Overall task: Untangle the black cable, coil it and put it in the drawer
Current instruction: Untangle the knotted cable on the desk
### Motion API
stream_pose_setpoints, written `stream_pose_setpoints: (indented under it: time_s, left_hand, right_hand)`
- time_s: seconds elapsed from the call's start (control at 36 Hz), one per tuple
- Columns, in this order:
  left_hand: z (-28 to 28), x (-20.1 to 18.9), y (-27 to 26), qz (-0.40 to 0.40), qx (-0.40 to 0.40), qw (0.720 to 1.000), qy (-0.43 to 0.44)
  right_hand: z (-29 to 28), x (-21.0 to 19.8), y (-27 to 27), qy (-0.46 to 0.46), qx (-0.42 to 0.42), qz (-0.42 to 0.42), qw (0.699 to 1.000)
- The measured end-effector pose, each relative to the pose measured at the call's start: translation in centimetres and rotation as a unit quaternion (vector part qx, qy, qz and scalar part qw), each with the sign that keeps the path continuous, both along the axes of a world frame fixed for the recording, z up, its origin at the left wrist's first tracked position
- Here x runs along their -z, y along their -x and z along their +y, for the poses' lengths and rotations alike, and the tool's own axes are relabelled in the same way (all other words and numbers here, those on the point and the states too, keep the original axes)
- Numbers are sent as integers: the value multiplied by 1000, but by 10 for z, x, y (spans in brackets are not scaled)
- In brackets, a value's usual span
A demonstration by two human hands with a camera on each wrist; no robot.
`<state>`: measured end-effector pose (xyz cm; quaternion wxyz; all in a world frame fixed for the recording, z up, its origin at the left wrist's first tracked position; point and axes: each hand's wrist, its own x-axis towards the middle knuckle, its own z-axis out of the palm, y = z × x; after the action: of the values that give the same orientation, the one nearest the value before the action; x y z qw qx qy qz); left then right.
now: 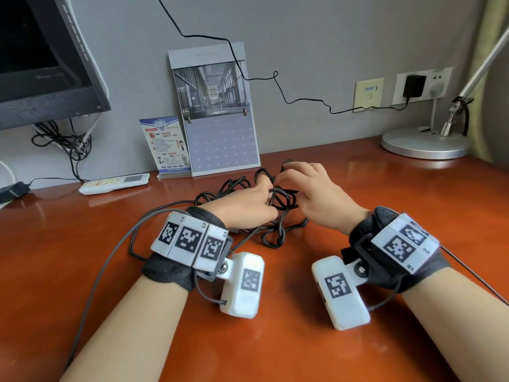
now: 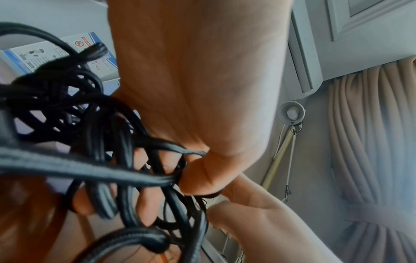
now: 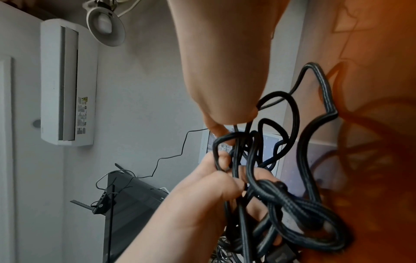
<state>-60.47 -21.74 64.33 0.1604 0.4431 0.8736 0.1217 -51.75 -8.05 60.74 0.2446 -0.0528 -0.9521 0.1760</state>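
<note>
The left hand [image 1: 249, 205] pinches strands of the black cable [image 1: 278, 199], and the right hand [image 1: 316, 194] holds a loop at the far side. The knot lies mid-counter [image 1: 385, 202], near the calendar [image 1: 217, 114]. Untangling is underway; next, a loop likely needs easing free.

Each bare arm wears a black cloth wristband [image 1: 170, 274] with white blocks [image 1: 190, 238] on top. The blocks carry black-and-white square codes. A white camera box [image 1: 243, 285] hangs from a screw. Thin grey wires [image 1: 110, 260] trail away.
</note>
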Motion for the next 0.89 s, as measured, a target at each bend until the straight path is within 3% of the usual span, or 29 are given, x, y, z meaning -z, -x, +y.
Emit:
stream_pose_setpoints:
  time_s: [0.25, 0.42, 0.47, 0.56, 0.67, 0.72, 0.81, 0.89]
  left_hand:
    - [0, 0, -1, 30, 18, 999, -5]
    - [-1, -2, -2, 20, 10, 1000, -3]
    - [-1, -3, -3, 13, 1, 1000, -5]
    - [-3, -5, -5, 22, -12, 1000, -2]
    - [-5, -8, -6, 26, -14, 1000, 8]
    - [-4, -7, -5, 24, -13, 1000, 5]
    - [-2, -3, -2, 14, -19, 1000, 3]
    - [-1, -1, -3, 10, -17, 999, 25]
  right_hand:
    - [2, 1, 1, 18, -43, -31, 998]
    - [14, 0, 2, -112, 125, 12, 986]
    - [23, -2, 2, -146, 192, 76, 967]
    - [41, -10, -7, -110, 319, 177, 925]
    - [64, -15, -26, 10, 398, 137, 907]
    - [69, -13, -31, 28, 406, 92, 909]
    - [68, -10, -26, -29, 388, 47, 920]
    - [52, -15, -21, -86, 281, 67, 954]
